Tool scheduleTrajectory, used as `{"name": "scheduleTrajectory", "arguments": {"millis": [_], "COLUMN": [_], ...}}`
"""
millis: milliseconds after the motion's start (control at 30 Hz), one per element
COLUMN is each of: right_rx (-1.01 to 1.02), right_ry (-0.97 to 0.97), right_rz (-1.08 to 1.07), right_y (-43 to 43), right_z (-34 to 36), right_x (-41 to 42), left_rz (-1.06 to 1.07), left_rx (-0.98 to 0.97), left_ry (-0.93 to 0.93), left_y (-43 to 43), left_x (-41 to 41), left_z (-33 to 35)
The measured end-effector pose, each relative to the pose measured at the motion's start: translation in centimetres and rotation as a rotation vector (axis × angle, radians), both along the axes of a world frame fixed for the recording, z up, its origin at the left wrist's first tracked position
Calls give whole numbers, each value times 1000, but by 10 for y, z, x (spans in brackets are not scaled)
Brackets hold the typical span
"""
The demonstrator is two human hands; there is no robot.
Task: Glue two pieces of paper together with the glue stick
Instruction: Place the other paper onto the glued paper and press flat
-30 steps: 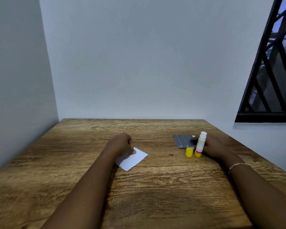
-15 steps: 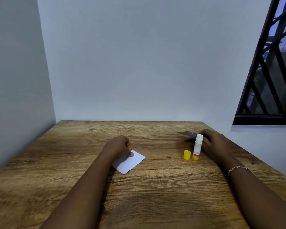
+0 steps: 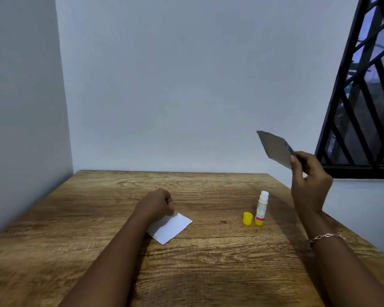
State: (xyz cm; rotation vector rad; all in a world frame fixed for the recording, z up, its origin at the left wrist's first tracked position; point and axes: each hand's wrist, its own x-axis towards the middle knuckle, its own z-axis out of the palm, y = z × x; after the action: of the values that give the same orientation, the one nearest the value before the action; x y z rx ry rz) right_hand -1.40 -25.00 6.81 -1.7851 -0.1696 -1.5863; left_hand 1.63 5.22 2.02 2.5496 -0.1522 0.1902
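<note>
A white paper piece [image 3: 171, 228] lies flat on the wooden table [image 3: 208, 273], near its middle. My left hand [image 3: 157, 203] rests curled on the paper's far left corner and pins it down. My right hand [image 3: 308, 185] is raised well above the table's right side and pinches a grey paper piece [image 3: 275, 148] by its lower right corner, tilted in the air. The glue stick [image 3: 261, 208] stands upright and uncapped on the table below that hand. Its yellow cap [image 3: 247, 218] stands just to its left.
White walls close off the table at the back and the left. A black window grille [image 3: 364, 103] fills the upper right. The table's right edge runs close under my right forearm, which wears a thin bracelet [image 3: 326, 237].
My right hand has picked the grey paper up from behind the glue stick and lifted it high above the table. My left hand has stayed on the white paper.
</note>
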Motion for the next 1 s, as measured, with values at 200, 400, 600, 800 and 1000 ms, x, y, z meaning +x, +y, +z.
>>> {"name": "scheduleTrajectory", "arguments": {"millis": [200,400,600,800,1000], "right_rx": [-8,23,46,98,170], "right_ry": [6,301,448,548,683], "right_rz": [315,540,598,705,831], "right_y": [75,139,144,137,132], "right_z": [15,-18,-36,-39,-42], "right_x": [-7,8,13,12,8], "left_rz": [-51,-112,-144,-168,-184], "left_rx": [-455,-935,-944,-858,-852], "left_ry": [-282,-235,-178,-95,21], "left_y": [-1,2,7,3,6], "left_x": [-4,-14,-15,-19,-19], "left_z": [10,26,25,25,27]}}
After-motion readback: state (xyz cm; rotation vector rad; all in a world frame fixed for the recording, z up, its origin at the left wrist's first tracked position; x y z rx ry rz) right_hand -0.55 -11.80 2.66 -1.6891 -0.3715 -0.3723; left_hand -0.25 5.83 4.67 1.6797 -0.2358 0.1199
